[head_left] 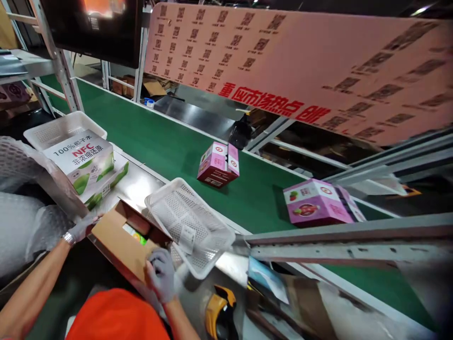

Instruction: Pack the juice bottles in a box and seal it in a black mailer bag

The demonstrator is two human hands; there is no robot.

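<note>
A white basket [209, 222] blocks passage beyond the right hand [162, 274], a white-green carton [88, 158] beyond the left hand [84, 228], with room above both.

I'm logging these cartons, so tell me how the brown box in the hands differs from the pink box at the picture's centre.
Look: the brown box shows bare cardboard; the pink box carries printing. State: the left hand and right hand hold the brown box; the pink box rests untouched on the green belt. Inside: the brown box shows something white and green; the pink box reveals no contents. Both look like cartons.
</note>
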